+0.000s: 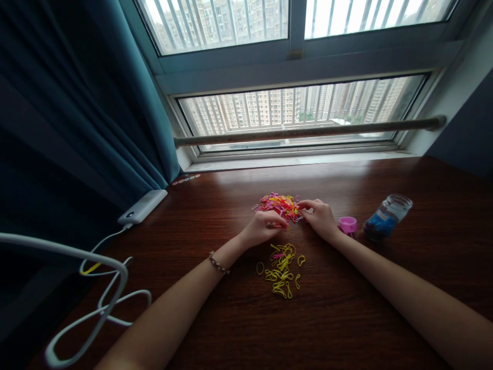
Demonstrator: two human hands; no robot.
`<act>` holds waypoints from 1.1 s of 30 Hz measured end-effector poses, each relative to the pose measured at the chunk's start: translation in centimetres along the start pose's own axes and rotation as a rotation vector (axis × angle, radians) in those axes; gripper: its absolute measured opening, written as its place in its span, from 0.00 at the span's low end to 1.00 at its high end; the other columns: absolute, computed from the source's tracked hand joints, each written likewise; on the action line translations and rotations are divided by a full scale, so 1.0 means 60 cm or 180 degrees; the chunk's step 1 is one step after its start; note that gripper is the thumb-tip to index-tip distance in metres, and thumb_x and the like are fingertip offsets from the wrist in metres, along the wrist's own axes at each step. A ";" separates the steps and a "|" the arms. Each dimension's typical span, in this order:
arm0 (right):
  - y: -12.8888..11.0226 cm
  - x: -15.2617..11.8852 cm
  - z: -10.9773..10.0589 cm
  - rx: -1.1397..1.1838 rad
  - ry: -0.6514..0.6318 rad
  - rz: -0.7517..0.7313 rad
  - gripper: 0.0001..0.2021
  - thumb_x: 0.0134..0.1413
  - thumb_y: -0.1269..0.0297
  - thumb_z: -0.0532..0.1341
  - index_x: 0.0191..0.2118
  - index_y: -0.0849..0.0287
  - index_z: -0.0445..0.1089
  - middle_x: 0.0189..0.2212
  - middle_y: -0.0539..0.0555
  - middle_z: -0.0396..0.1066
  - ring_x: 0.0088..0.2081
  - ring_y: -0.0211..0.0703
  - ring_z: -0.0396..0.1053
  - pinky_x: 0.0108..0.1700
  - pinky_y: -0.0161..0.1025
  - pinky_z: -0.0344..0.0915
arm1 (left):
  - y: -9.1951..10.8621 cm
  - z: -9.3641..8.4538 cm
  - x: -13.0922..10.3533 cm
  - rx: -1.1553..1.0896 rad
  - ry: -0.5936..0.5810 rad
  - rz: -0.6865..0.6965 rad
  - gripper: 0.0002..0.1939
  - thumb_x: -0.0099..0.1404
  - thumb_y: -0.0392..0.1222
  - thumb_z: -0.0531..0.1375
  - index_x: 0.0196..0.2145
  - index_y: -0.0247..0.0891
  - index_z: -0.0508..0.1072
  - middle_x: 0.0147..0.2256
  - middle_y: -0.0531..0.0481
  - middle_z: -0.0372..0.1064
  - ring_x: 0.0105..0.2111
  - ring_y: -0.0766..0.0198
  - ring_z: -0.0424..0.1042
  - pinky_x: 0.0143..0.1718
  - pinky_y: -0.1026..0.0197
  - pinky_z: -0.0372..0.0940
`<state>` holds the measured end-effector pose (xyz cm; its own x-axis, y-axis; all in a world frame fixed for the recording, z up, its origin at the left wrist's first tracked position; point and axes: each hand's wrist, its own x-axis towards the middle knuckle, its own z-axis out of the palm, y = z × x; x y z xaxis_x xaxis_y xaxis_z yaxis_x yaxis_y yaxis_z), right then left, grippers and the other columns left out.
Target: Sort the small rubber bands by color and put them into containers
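Pink, orange and yellow bands form the mixed heap (279, 204) on the wooden table (346, 318), where my left hand (264, 227) and right hand (320, 218) pinch at its near edge with curled fingers, above the yellow pile (282, 270).

Daylight is admitted through the window (296, 115), where the panes are overexposed; the desk (346, 318) is dimly lit, glare is seen along its far edge, and frame edges are bowed.

You see a mixed pink-and-orange band pile (279, 205) at frame centre; a loose yellow band pile (282, 269) lies just below it.
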<state>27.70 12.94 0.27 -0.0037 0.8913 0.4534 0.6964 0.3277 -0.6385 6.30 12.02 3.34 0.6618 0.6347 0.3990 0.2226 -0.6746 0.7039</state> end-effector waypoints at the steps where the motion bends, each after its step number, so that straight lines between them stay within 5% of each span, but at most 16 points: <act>1: 0.000 -0.001 0.002 -0.0020 -0.0055 -0.0061 0.10 0.47 0.68 0.59 0.37 0.54 0.74 0.29 0.52 0.73 0.32 0.42 0.67 0.37 0.38 0.63 | 0.006 0.006 0.000 -0.0031 -0.0217 0.0094 0.07 0.57 0.39 0.59 0.31 0.35 0.75 0.30 0.46 0.72 0.31 0.65 0.69 0.35 0.63 0.65; 4: -0.002 -0.004 0.008 -0.0072 -0.0178 -0.0193 0.13 0.47 0.69 0.59 0.41 0.54 0.72 0.33 0.53 0.73 0.34 0.43 0.65 0.39 0.39 0.64 | 0.015 0.014 0.001 0.0155 -0.0567 0.0322 0.08 0.58 0.41 0.59 0.30 0.37 0.76 0.29 0.47 0.71 0.32 0.64 0.68 0.38 0.62 0.64; 8: -0.001 -0.004 0.009 -0.0161 -0.0285 -0.0416 0.13 0.47 0.70 0.59 0.41 0.55 0.72 0.33 0.53 0.74 0.37 0.45 0.64 0.41 0.41 0.63 | 0.012 0.011 0.001 0.0851 -0.0406 0.0342 0.11 0.59 0.46 0.57 0.27 0.38 0.75 0.31 0.48 0.71 0.36 0.62 0.65 0.42 0.58 0.61; 13: -0.003 -0.002 0.007 -0.0146 -0.0180 -0.0518 0.09 0.48 0.70 0.58 0.36 0.57 0.73 0.33 0.54 0.74 0.35 0.44 0.66 0.39 0.41 0.63 | -0.005 0.012 -0.003 0.1963 -0.0140 0.0075 0.15 0.62 0.50 0.53 0.44 0.44 0.70 0.48 0.49 0.66 0.53 0.54 0.54 0.54 0.47 0.46; 17: -0.006 -0.002 0.002 0.0273 0.0111 -0.0273 0.09 0.49 0.69 0.56 0.34 0.58 0.73 0.31 0.53 0.74 0.32 0.42 0.69 0.37 0.38 0.64 | -0.018 0.017 -0.007 0.2252 -0.0449 -0.0218 0.21 0.63 0.53 0.49 0.53 0.48 0.62 0.55 0.51 0.58 0.58 0.51 0.45 0.56 0.42 0.36; 23: 0.001 -0.003 0.003 0.0769 0.0306 0.0243 0.09 0.49 0.66 0.55 0.34 0.58 0.73 0.31 0.53 0.75 0.33 0.43 0.72 0.37 0.38 0.66 | -0.021 0.016 -0.007 0.2183 -0.0431 -0.0313 0.23 0.64 0.53 0.48 0.55 0.46 0.59 0.55 0.49 0.58 0.57 0.52 0.47 0.57 0.43 0.37; 26: 0.006 -0.003 0.007 0.0962 0.0289 0.0366 0.09 0.49 0.65 0.56 0.33 0.58 0.72 0.30 0.53 0.75 0.32 0.43 0.72 0.36 0.38 0.67 | -0.023 0.012 -0.005 0.1983 -0.0185 -0.0235 0.20 0.64 0.49 0.49 0.52 0.43 0.62 0.52 0.47 0.61 0.55 0.55 0.52 0.56 0.46 0.43; 33: -0.001 -0.002 0.000 0.0983 0.0335 0.0307 0.09 0.49 0.64 0.56 0.34 0.59 0.72 0.31 0.54 0.74 0.32 0.44 0.71 0.37 0.39 0.67 | -0.043 0.000 -0.003 0.1595 0.1050 -0.0498 0.05 0.61 0.37 0.53 0.33 0.37 0.69 0.34 0.47 0.69 0.40 0.59 0.66 0.44 0.56 0.60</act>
<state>27.64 12.83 0.28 0.1370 0.8909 0.4330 0.4395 0.3371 -0.8326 5.60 13.64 1.42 0.3557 0.7695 0.5305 0.6611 -0.6083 0.4391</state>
